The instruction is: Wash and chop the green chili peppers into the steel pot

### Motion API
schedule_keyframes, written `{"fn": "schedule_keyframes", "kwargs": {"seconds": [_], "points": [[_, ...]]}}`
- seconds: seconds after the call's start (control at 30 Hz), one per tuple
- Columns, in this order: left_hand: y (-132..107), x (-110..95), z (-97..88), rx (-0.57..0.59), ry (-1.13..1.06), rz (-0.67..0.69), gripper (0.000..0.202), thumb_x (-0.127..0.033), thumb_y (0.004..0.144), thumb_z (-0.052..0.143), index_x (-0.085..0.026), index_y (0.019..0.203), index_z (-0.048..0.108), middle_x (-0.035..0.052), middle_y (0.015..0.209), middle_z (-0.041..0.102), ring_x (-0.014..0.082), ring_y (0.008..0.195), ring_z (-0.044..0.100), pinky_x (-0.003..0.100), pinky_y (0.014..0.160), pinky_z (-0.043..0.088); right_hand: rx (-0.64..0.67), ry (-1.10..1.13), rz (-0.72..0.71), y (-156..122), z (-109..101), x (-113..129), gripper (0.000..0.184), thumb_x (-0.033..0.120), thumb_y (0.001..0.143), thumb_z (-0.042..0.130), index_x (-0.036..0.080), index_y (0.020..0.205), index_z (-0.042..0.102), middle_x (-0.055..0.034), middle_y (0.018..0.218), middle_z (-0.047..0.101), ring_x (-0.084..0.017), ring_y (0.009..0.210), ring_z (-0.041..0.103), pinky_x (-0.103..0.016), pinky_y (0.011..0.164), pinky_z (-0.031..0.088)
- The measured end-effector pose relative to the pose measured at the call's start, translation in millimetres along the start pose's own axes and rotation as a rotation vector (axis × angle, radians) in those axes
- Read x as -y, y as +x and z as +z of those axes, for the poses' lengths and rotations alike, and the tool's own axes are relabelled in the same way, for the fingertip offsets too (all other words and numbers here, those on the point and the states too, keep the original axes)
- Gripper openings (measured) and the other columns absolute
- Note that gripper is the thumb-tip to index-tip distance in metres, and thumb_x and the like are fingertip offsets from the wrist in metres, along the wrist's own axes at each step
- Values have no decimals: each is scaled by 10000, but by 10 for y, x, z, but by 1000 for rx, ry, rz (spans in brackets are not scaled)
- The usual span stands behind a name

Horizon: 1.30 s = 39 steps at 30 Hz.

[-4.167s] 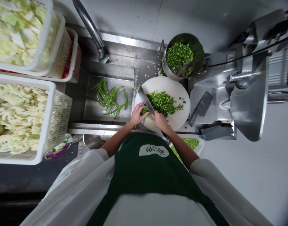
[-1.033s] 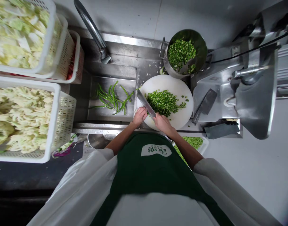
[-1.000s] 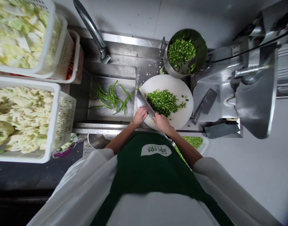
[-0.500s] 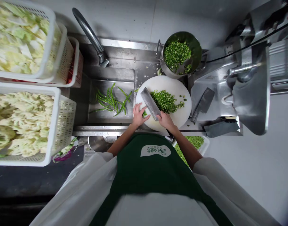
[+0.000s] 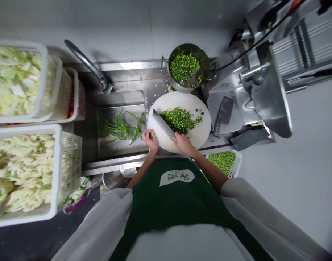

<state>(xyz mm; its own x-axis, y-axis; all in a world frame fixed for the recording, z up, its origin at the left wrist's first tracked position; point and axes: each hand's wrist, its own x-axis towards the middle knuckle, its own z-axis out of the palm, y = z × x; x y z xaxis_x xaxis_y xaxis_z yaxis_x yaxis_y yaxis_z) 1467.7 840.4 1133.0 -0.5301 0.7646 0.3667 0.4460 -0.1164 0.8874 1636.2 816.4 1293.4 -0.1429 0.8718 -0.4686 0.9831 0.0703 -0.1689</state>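
- Steel counter with a sunken sink (image 5: 115, 146), pale wall behind, tap (image 5: 87, 65) over the basin, slicing machine (image 5: 253, 94) at right.
- White baskets of cauliflower (image 5: 19, 170) and cabbage (image 5: 13, 83) at left.
- Round cutting board (image 5: 200, 130) at the sink's right edge, with a pot (image 5: 206, 63) just behind it.
- Knife (image 5: 162, 124) on the board, long axis diagonal, tip pointing away and left, blade against the chopped pile (image 5: 181, 119).
- Right hand (image 5: 182, 142) clamped on the knife handle.
- Left hand (image 5: 152, 139) apart from it at the board's left edge, curled round a green bit (image 5: 150, 135).
- Whole pods (image 5: 122, 127) loose in the sink.

The right hand (image 5: 183, 142) hides the knife (image 5: 162, 124) handle; the cauliflower basket (image 5: 69, 159) runs off the left edge.
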Motion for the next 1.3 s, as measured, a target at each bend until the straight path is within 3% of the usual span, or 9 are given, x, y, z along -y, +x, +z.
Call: {"fn": "schedule_keyframes", "kwargs": {"seconds": [0.17,0.3,0.43,0.57,0.8,0.93,1.03,1.13,1.3], "points": [[50,40,-2,-47,-14,-124,241,-395,956,565,-177,941,666,66,911,611,206,924,583,386,949,458,-93,-22,-7,-422,-89,-185,323,320,1067,314,164,1212,556,-146,1005,743,-276,939,705,-326,824,445],[102,24,-51,10,-74,-178,224,-398,933,572,-182,920,626,51,907,615,190,920,577,355,927,467,-194,-36,43,-701,-46,-521,302,317,1010,424,158,1224,567,-143,1073,725,-286,981,675,-321,794,414],[208,-61,-164,6,-171,-218,264,-451,912,574,-190,877,578,-18,757,550,130,707,555,246,654,465,-264,-61,107,-814,82,-813,304,336,962,484,146,1157,620,-156,1058,705,-298,1026,635,-319,759,381],[408,-269,-384,1,-383,-367,340,-530,875,642,-202,899,559,-104,603,394,52,447,343,179,430,292,-264,-56,122,-857,227,-952,303,339,942,515,146,1139,642,-150,1029,702,-286,995,620,-314,718,351],[784,-652,-809,385,-773,-598,257,-418,817,767,-215,888,626,-34,713,494,35,490,359,139,374,272,-300,-57,132,-877,410,-1062,267,369,944,546,162,1078,650,-128,982,701,-271,960,623,-310,710,342],[871,-663,-855,458,-860,-690,243,-449,830,690,-224,843,602,5,771,556,78,580,492,170,412,348,-317,-60,125,-895,417,-1202,271,408,942,558,183,1058,653,-116,974,707,-262,954,634,-313,707,357],[802,-696,-874,404,-885,-756,401,-544,863,665,-204,733,495,-27,659,475,56,498,421,169,392,295,-363,-87,103,-930,445,-1310,225,400,933,560,202,966,659,-120,938,713,-258,921,650,-318,690,373],[617,-745,-1016,229,-922,-871,531,-592,885,673,-212,681,363,-82,577,329,26,409,244,161,349,183,-486,-137,18,-922,520,-1442,208,400,915,569,220,836,638,-138,836,707,-270,839,662,-331,651,386],[51,-554,-1683,-185,-1181,-1009,525,-530,904,689,-217,672,339,-104,538,235,33,379,192,168,325,124,-736,-112,-239,-499,491,-1691,272,477,853,597,212,818,648,-110,671,667,-245,604,604,-309,529,327]]}}
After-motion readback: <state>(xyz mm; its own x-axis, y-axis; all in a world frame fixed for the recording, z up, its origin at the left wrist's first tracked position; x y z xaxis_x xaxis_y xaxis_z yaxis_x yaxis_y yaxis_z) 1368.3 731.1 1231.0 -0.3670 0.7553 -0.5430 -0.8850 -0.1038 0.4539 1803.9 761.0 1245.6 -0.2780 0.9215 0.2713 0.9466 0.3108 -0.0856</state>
